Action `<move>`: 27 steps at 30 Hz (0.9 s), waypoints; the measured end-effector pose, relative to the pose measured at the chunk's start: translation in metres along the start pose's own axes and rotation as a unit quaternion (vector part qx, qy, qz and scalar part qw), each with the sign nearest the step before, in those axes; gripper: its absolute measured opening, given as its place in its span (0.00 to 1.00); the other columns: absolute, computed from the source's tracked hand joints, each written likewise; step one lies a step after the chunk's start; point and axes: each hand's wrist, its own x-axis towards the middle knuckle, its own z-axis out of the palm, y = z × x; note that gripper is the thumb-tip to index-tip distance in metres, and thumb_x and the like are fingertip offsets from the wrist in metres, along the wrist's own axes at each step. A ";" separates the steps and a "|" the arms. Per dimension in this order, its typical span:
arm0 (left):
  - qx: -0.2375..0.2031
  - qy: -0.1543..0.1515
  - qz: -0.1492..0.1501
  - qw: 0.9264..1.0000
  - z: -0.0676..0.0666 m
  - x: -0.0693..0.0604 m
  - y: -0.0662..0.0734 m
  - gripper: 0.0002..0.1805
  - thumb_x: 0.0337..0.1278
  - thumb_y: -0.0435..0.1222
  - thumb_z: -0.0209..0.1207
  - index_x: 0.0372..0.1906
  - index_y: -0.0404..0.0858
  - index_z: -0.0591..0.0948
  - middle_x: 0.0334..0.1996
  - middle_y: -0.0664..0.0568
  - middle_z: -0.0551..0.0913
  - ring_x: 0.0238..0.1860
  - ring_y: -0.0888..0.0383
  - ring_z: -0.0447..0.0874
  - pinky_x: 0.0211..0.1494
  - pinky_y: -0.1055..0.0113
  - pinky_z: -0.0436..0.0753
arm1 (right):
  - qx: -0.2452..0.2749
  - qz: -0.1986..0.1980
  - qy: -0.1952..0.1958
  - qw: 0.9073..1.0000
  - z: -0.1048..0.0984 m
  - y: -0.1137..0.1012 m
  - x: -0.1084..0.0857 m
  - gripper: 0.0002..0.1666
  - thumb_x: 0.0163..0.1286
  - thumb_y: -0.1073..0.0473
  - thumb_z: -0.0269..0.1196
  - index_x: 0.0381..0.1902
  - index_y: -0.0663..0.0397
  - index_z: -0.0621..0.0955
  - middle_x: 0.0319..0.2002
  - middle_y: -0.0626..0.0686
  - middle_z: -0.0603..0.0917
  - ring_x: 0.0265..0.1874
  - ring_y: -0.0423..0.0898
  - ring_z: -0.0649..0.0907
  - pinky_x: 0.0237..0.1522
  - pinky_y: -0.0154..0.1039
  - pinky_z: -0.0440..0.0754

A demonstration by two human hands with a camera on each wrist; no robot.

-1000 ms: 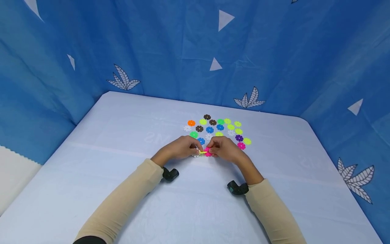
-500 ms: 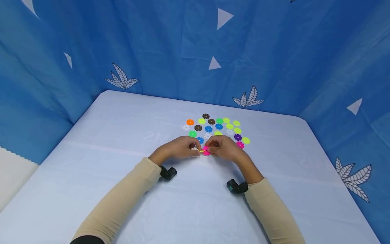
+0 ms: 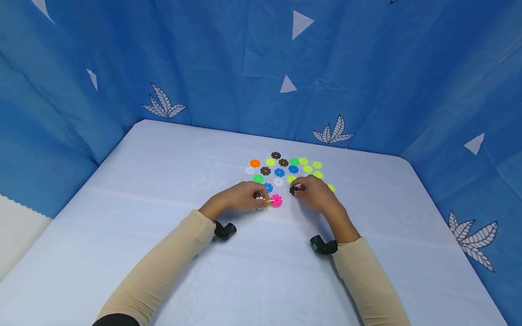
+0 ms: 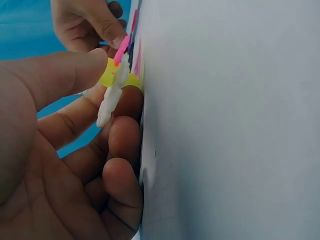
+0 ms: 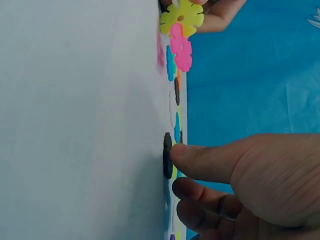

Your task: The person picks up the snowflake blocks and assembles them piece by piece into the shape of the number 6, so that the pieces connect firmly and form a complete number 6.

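My left hand (image 3: 244, 197) pinches a linked chain of slotted flower-shaped plastic discs. In it, a yellow disc (image 5: 181, 18) seen edge-on from the head joins a white disc (image 4: 113, 95) and a pink disc (image 3: 276, 200). The chain's pink end sticks out to the right, free of the fingers. Farther right, my right hand (image 3: 317, 192) holds a dark disc (image 5: 167, 155) between thumb and fingers, just over the table. The thumb (image 5: 187, 155) lies against the dark disc's face; how the fingertips meet its other side is partly hidden.
Loose flower discs lie spread flat behind the hands, among them an orange disc (image 3: 254, 163), a green disc (image 3: 258, 179) and a blue disc (image 3: 279, 172). The white table (image 3: 261, 271) ends at a blue curtain (image 3: 228, 63).
My right hand has let go of the pink disc and moved right and slightly back, with the dark disc now showing at its fingertips. The left hand stays nearly still with the chain.
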 end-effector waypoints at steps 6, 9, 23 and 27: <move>-0.006 0.004 0.001 1.000 0.000 -0.001 -0.001 0.02 0.68 0.39 0.64 0.38 0.47 0.85 0.32 0.54 0.79 0.36 0.56 0.73 0.37 0.64 0.73 | -0.027 0.006 0.003 1.000 0.001 0.003 0.000 0.18 0.71 0.61 0.66 0.58 0.50 0.84 0.47 0.58 0.80 0.45 0.55 0.80 0.46 0.52 0.80; -0.010 0.007 0.004 1.000 0.000 -0.001 -0.002 0.03 0.68 0.39 0.64 0.36 0.47 0.84 0.31 0.55 0.80 0.36 0.57 0.74 0.38 0.64 0.74 | -0.018 0.004 0.001 1.000 0.002 0.003 0.000 0.17 0.70 0.62 0.68 0.55 0.53 0.83 0.47 0.58 0.80 0.47 0.55 0.79 0.50 0.53 0.80; -0.009 0.024 0.010 1.000 -0.001 0.001 -0.003 0.05 0.67 0.38 0.65 0.34 0.45 0.85 0.28 0.55 0.79 0.33 0.57 0.73 0.36 0.65 0.74 | 0.044 -0.048 -0.005 0.998 0.004 -0.011 -0.003 0.06 0.70 0.68 0.66 0.39 0.53 0.79 0.37 0.52 0.83 0.40 0.51 0.79 0.43 0.45 0.80; -0.008 0.024 0.015 1.000 -0.001 0.001 -0.003 0.05 0.67 0.37 0.64 0.34 0.45 0.85 0.27 0.55 0.79 0.33 0.57 0.73 0.37 0.64 0.74 | 0.056 -0.063 -0.011 0.996 0.006 -0.017 -0.005 0.07 0.69 0.68 0.67 0.37 0.53 0.79 0.34 0.51 0.83 0.37 0.50 0.80 0.40 0.41 0.81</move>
